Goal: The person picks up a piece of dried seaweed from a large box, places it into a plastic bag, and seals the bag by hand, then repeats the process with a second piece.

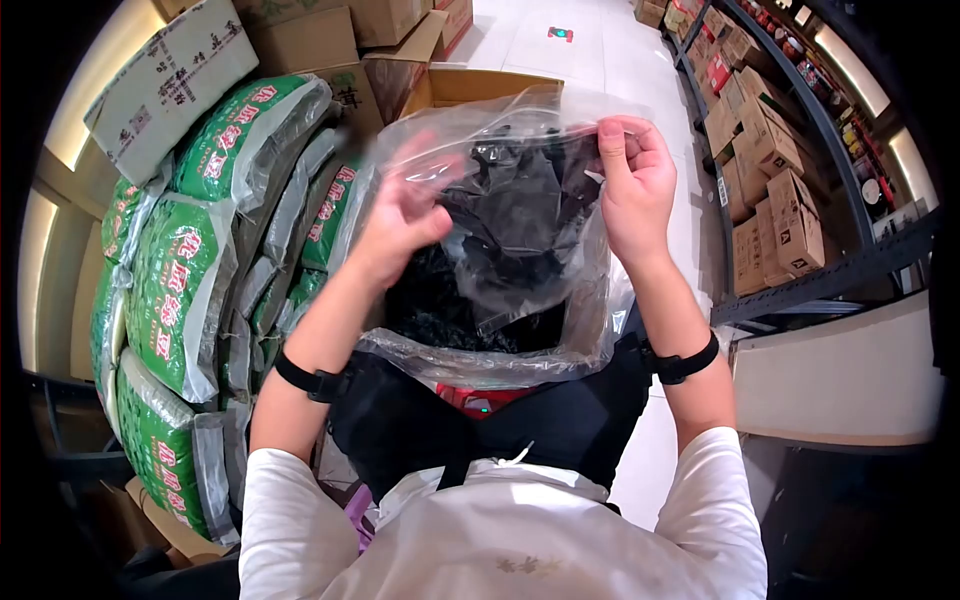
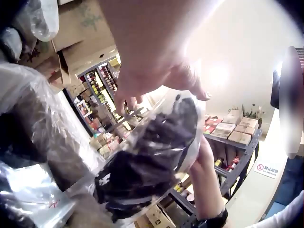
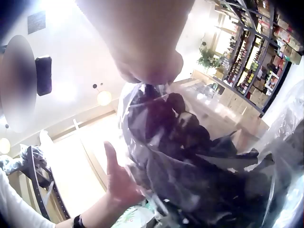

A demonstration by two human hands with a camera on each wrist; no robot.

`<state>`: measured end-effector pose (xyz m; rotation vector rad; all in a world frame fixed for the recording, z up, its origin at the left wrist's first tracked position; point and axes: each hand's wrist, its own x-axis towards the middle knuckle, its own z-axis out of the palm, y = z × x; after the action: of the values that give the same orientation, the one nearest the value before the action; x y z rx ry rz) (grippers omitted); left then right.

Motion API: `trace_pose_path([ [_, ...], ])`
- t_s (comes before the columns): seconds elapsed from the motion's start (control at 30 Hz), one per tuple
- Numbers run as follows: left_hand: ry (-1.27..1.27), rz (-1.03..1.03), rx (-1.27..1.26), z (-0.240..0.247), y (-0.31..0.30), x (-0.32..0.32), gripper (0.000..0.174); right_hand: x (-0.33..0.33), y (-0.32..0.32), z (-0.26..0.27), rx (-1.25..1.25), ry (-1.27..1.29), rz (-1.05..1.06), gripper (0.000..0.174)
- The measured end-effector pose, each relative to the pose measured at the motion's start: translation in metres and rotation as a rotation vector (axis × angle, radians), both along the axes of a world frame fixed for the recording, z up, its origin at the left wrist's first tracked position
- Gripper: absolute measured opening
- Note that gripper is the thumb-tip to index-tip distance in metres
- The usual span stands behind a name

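A clear plastic bag (image 1: 525, 205) with dark, crinkled, leaf-like pieces inside hangs in front of the person. Its top right corner is pinched between the thumb and fingers of the right hand (image 1: 638, 190). The left hand (image 1: 408, 215), blurred in the head view, is at the bag's left side with fingers spread and thumb apart. In the right wrist view the left hand (image 3: 122, 186) appears beside the bag. Below the bag is a box lined with clear plastic (image 1: 470, 372), holding more dark material. The bag covers part of the box's opening.
Green-and-white printed sacks (image 1: 165, 290) are stacked at the left, with a white carton (image 1: 170, 90) on top. Cardboard boxes (image 1: 310, 50) stand behind. Along the right runs a dark metal shelf (image 1: 860, 180) loaded with cartons. A small red-and-green object (image 1: 561, 34) lies on the pale tiled floor.
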<state>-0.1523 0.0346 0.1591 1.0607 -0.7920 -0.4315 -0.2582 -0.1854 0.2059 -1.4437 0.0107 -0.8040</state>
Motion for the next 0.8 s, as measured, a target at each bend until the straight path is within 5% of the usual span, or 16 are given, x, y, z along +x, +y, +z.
trace_pose_path([
  [0.1, 0.233, -0.108, 0.099, -0.01, -0.004, -0.024, 0.077, 0.008, 0.002, -0.006, 0.048, -0.084, -0.043, 0.022],
  [0.17, 0.237, 0.003, 0.094, -0.007, -0.01, -0.031, 0.061, 0.008, 0.002, -0.008, 0.12, 0.075, 0.005, 0.028],
  [0.27, 0.414, -0.093, -0.004, -0.003, -0.005, -0.022, 0.033, 0.001, -0.003, -0.011, 0.125, 0.171, 0.144, 0.049],
  [0.33, 0.418, -0.035, -0.071, 0.0, -0.005, -0.018, 0.032, -0.004, -0.008, -0.028, 0.027, 0.292, 0.318, 0.069],
  [0.4, 0.442, 0.004, -0.087, 0.002, -0.01, -0.018, 0.031, -0.005, 0.0, -0.05, 0.062, 0.387, 0.362, 0.065],
  [0.5, 0.371, 0.024, -0.074, -0.006, -0.019, -0.016, 0.047, 0.002, 0.013, -0.051, 0.047, 0.401, 0.332, 0.06],
  [0.57, 0.291, 0.076, 0.036, -0.011, -0.014, -0.012, 0.07, 0.004, 0.012, -0.044, 0.16, 0.35, 0.233, 0.047],
  [0.6, 0.306, 0.124, 0.132, -0.014, -0.01, -0.015, 0.096, 0.007, 0.006, -0.048, 0.149, 0.335, 0.196, 0.048],
  [0.63, 0.305, 0.123, 0.134, -0.016, -0.01, -0.017, 0.096, 0.008, 0.004, -0.052, 0.151, 0.334, 0.195, 0.048],
  [0.7, 0.125, -0.096, 0.141, -0.016, -0.012, -0.021, 0.108, 0.01, 0.001, -0.056, 0.137, 0.244, 0.172, 0.062],
  [0.8, 0.195, 0.056, 0.308, -0.008, -0.015, -0.029, 0.112, 0.003, -0.007, -0.066, 0.093, 0.211, 0.27, 0.087],
])
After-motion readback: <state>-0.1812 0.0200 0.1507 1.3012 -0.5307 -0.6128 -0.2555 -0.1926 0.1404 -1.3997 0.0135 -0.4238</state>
